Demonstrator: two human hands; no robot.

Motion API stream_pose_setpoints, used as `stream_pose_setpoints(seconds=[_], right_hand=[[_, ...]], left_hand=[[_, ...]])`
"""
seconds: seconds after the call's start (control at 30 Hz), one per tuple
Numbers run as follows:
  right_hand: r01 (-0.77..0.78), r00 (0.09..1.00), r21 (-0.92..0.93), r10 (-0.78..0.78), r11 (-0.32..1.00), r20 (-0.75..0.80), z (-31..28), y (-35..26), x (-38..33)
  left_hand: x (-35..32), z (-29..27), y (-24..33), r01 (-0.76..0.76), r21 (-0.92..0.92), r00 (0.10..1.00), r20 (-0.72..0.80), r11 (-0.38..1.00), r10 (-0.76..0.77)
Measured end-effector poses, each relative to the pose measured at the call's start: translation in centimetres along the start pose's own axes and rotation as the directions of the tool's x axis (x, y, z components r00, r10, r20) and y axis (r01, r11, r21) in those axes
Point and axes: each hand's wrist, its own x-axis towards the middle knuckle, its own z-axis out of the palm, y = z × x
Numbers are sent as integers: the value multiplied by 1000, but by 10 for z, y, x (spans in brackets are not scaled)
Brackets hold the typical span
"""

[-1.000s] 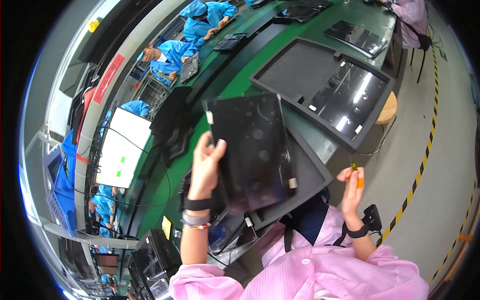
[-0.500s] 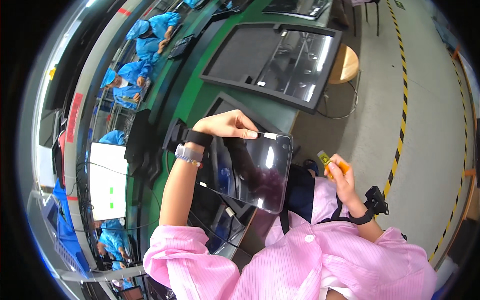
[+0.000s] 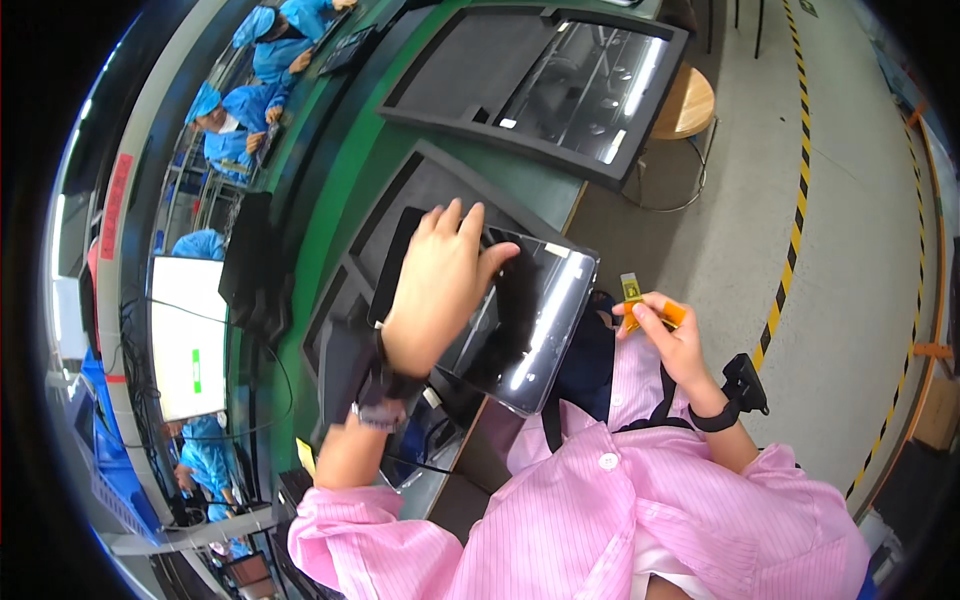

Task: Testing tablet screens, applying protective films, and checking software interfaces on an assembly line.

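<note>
A glossy black tablet-like screen panel [image 3: 535, 335] lies slanted at the table's near edge, with pale strips on its border. Over its left part is my left hand [image 3: 440, 275], fingers stretched and thumb apart; whether the palm touches the glass I cannot tell. Another dark flat panel [image 3: 392, 268] partly shows behind that hand, at the grey foam tray [image 3: 430, 165]. Off the table's edge to the right, my right hand [image 3: 672, 345] pinches an orange flexible ribbon cable [image 3: 675, 314] with a yellow-green end piece standing up from the fingers.
A large black-framed foam tray [image 3: 470, 75] holding a clear-covered screen stands farther back on the green table. A wooden stool [image 3: 688, 105] is at the right. To the left are a lit white monitor [image 3: 188, 340], loose wires and several workers in blue.
My left hand has let go of the panel's far edge and moved nearer, its fingers spreading above the glass. My right hand has shifted slightly left with the ribbon cable. The view has turned a little.
</note>
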Motion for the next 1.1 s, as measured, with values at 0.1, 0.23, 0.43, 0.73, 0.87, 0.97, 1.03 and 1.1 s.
stream_pose_setpoints(seconds=[0.1, 0.23, 0.43, 0.73, 0.87, 0.97, 1.03, 1.1], right_hand=[[-32, 999, 33, 33, 999, -41, 1, 4, 4], [-30, 997, 1, 30, 1000, -70, 6, 7, 13], [25, 998, 15, -24, 1000, -53, 7, 5, 21], [51, 998, -7, -51, 999, -30, 18, -3, 9], [2, 989, -83, 10, 997, 144, 36, -18, -5], [-117, 921, -10, 113, 993, 373, 60, -23, -22], [-143, 864, -108, 177, 984, 471, 79, -20, -32], [-176, 819, -141, 224, 974, 528, 99, -12, -39]], left_hand=[[-51, 6, 36, 239, -10, 957, 171, 971, -234], [-74, 31, 70, 186, -10, 958, 222, 982, -179], [-83, 27, 48, -115, -139, 981, 139, 984, 134], [-91, 34, -2, -362, -65, 923, 113, 930, 367], [-100, 34, -6, -210, -250, 968, 82, 945, 237], [-138, 28, 19, -104, -476, 953, -298, 873, -49], [-173, 25, 44, 5, -706, 837, -384, 708, -388], [-200, 33, 67, 160, -800, 691, -328, 578, -645]])
